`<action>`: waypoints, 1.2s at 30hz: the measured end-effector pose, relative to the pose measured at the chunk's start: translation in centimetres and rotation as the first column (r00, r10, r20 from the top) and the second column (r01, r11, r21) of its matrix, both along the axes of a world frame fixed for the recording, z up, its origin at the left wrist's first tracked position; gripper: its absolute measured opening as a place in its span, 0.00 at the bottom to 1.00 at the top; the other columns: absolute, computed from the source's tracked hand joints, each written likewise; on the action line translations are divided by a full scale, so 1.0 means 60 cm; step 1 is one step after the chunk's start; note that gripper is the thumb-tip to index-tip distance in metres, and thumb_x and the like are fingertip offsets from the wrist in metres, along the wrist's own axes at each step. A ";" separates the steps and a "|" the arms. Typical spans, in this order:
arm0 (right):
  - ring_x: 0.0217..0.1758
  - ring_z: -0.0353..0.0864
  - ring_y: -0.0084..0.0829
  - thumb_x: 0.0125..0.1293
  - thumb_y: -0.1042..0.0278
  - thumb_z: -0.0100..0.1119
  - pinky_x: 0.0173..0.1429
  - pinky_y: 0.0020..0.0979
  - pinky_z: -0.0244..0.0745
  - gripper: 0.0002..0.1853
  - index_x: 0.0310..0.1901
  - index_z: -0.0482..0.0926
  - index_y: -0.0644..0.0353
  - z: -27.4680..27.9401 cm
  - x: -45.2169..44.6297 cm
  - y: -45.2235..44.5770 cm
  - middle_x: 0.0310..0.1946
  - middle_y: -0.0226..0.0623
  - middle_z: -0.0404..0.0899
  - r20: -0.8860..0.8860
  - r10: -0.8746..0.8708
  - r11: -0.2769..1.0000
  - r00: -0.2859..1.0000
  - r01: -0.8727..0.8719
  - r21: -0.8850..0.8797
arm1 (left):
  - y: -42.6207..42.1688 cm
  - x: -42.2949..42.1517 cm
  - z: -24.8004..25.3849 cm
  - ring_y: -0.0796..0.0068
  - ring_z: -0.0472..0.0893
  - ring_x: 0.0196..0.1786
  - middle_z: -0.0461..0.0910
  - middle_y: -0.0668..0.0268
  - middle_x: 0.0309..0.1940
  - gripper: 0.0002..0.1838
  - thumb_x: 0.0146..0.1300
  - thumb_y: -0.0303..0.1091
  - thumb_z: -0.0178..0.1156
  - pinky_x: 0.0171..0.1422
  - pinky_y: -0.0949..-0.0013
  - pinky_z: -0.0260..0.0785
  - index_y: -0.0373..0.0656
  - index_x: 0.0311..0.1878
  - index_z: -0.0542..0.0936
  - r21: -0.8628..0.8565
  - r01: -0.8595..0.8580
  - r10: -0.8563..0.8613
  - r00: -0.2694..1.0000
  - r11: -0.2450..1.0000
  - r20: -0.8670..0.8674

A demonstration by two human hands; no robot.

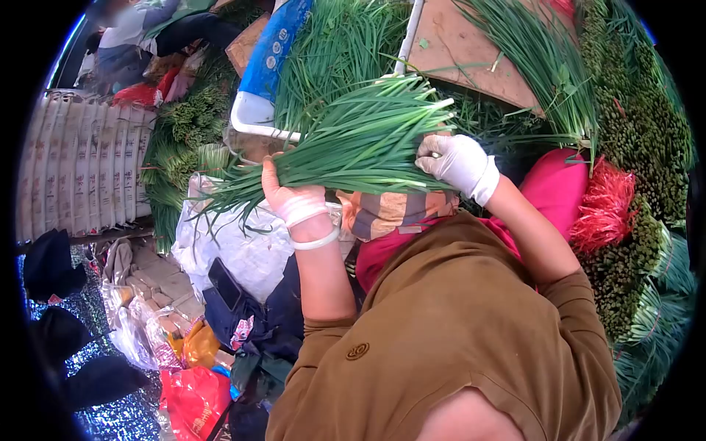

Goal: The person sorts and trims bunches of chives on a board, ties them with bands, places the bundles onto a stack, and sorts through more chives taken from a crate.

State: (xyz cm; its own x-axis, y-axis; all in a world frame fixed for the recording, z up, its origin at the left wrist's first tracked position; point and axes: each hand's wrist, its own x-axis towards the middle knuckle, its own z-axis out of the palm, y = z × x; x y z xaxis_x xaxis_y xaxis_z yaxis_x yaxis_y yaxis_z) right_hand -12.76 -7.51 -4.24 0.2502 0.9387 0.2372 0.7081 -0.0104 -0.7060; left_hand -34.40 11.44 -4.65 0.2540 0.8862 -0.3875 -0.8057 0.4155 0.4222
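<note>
A thick bunch of garlic chives (368, 140) lies across both hands above my lap, its pale cut ends to the right and its leaf tips hanging to the left. My left hand (290, 192) grips the leafy part, thumb on the near side; the other fingers are hidden beneath the leaves. White bands circle that wrist. In a white glove, my right hand (457, 163) is closed at the stem ends, with its fingertips pinching a pale stem.
Ahead stands a white-rimmed crate (257, 121) of loose chives. More chives lie on a brown board (471, 55). Tied bundles (625, 110) are stacked at right beside red ties (603, 206). Bags and a phone (224, 283) lie at left. Another person (140, 37) sits at upper left.
</note>
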 end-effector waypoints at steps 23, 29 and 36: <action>0.32 0.81 0.44 0.58 0.60 0.60 0.36 0.42 0.76 0.09 0.32 0.75 0.55 0.034 -0.039 -0.047 0.25 0.40 0.78 0.258 0.076 0.959 0.963 0.000 -0.282 | 0.002 -0.008 -0.026 0.40 0.69 0.62 0.70 0.44 0.59 0.27 0.67 0.49 0.46 0.68 0.36 0.59 0.34 0.58 0.69 -0.219 -0.017 0.005 0.999 0.976 -0.054; 0.31 0.81 0.45 0.59 0.59 0.58 0.37 0.42 0.77 0.08 0.30 0.78 0.53 0.077 0.014 -0.087 0.25 0.43 0.79 0.269 -0.015 0.967 0.963 0.082 -0.241 | 0.014 -0.012 -0.026 0.44 0.71 0.61 0.73 0.49 0.58 0.27 0.66 0.52 0.46 0.66 0.37 0.60 0.37 0.56 0.73 -0.184 -0.047 0.032 0.996 0.982 -0.083; 0.34 0.80 0.44 0.64 0.58 0.54 0.41 0.39 0.76 0.15 0.38 0.79 0.63 0.159 0.235 -0.200 0.30 0.48 0.80 0.413 -0.278 0.744 0.867 0.466 -0.479 | 0.090 -0.089 -0.001 0.61 0.80 0.43 0.81 0.65 0.34 0.12 0.61 0.42 0.54 0.61 0.45 0.68 0.45 0.41 0.76 0.294 -0.066 0.072 0.997 0.953 -0.011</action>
State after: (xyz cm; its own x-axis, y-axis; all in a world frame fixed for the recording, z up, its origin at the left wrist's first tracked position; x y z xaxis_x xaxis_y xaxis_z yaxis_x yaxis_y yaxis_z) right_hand 1.32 -19.53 5.27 0.6136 0.7727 -0.1627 0.7320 -0.6339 -0.2498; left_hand -39.73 16.84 -4.70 0.1826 0.9768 -0.1123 -0.8177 0.2143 0.5343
